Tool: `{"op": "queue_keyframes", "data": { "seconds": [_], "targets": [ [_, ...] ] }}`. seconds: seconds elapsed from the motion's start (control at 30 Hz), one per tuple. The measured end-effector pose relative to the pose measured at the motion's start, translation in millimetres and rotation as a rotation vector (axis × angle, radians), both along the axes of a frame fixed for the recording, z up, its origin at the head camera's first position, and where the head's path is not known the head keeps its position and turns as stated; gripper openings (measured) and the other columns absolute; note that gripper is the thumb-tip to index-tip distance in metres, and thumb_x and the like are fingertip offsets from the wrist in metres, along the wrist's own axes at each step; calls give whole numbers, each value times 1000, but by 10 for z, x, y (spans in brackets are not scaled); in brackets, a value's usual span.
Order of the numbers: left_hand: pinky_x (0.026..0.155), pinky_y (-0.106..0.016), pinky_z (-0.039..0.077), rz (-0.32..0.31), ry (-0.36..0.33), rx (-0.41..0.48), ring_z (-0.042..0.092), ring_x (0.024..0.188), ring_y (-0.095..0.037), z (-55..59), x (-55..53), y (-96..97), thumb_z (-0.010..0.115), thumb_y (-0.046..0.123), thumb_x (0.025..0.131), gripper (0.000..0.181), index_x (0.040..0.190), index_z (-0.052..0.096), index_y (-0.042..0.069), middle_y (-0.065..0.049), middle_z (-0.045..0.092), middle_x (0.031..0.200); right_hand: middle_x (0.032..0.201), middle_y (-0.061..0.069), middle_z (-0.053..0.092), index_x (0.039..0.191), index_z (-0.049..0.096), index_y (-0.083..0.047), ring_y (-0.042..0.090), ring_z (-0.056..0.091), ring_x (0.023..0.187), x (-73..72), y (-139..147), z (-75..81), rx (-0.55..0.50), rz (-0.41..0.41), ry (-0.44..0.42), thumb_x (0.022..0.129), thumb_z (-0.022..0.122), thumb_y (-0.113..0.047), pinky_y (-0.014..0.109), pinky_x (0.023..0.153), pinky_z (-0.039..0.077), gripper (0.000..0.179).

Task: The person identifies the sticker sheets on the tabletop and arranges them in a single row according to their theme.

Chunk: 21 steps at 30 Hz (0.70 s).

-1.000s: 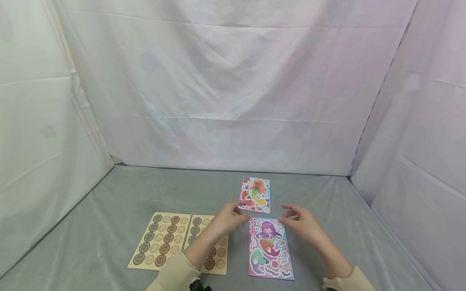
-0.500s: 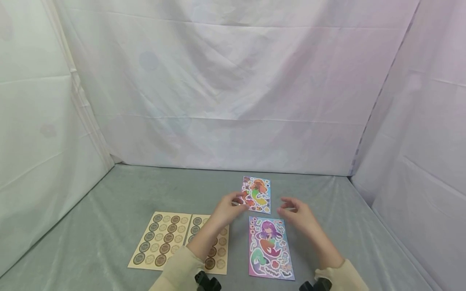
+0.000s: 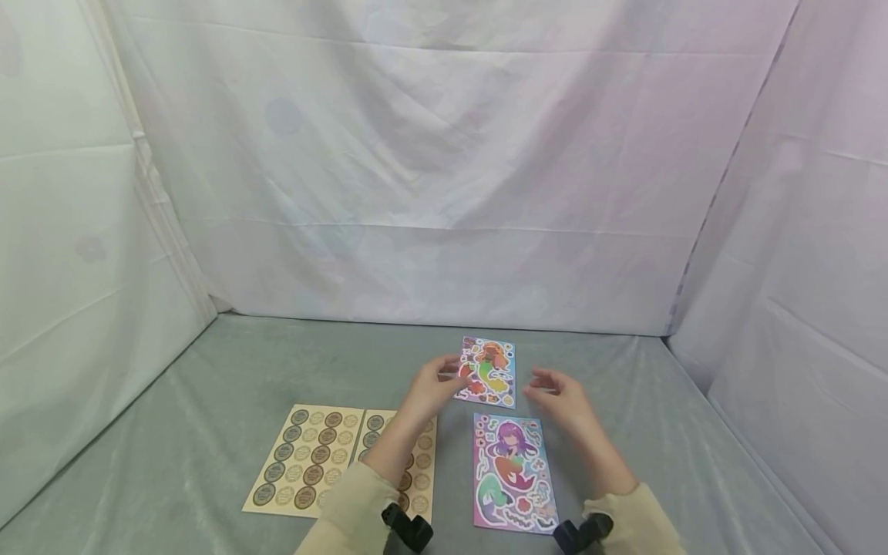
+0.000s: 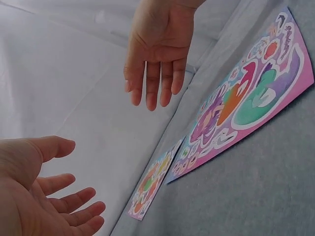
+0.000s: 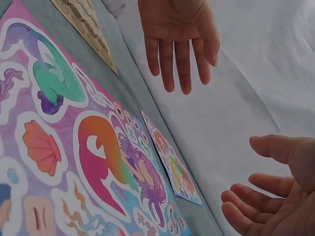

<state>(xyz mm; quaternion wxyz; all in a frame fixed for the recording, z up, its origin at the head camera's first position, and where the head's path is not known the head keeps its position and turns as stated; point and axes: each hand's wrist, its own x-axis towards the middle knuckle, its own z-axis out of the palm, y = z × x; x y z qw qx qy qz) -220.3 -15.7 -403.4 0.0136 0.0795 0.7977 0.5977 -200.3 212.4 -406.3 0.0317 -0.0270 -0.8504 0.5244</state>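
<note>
Two mermaid sticker sheets lie flat on the grey cloth. The nearer sheet [image 3: 515, 474] shows a purple-haired mermaid, and the farther sheet [image 3: 494, 371] an orange-haired one. My left hand [image 3: 433, 393] hovers at the left edge of the farther sheet, overlapping it in the head view. To the right of that sheet is my right hand [image 3: 560, 397], apart from it. Both wrist views show relaxed, spread fingers with nothing in them, palms facing each other. The nearer sheet's surface [image 5: 59, 128] fills much of the right wrist view.
Left of the sheets lie tan sheets of round brown and cream seals [image 3: 305, 455], partly covered by the left forearm. White curtains [image 3: 430, 169] enclose the grey-covered table [image 3: 208, 416] at the back and sides. Black wrist cameras [image 3: 408, 527] sit on both sleeves.
Both hands have moved forward from the top of the nearer sheet to the sides of the farther one. The sheets have stayed in place.
</note>
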Motion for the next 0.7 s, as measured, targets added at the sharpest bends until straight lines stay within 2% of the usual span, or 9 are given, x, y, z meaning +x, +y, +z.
{"op": "queue_keyframes", "data": {
  "seconds": [0.27, 0.5, 0.7],
  "targets": [
    [92, -48, 47, 40, -12, 39, 52, 116, -38, -59, -72, 35, 68, 15, 88, 49, 132, 53, 1, -21, 55, 127, 126, 24, 56, 136, 48, 3, 38, 54, 113, -75, -89, -59, -28, -30, -26, 90, 66, -17, 45, 88, 50, 53],
    [95, -50, 44, 80, -57, 101, 49, 119, -39, -128, -120, 76, 67, 15, 88, 50, 133, 52, 0, -22, 53, 130, 128, 24, 54, 137, 46, 3, 39, 54, 114, -114, -153, -104, -66, -41, -30, 89, 68, -17, 47, 89, 49, 57],
    [97, -50, 43, 99, -76, 109, 49, 120, -40, -211, -176, 85, 67, 14, 87, 51, 133, 51, -2, -24, 52, 131, 129, 26, 53, 137, 46, 4, 40, 55, 113, -159, -175, -158, -72, -50, -32, 88, 68, -17, 47, 89, 50, 57]
  ]
}}
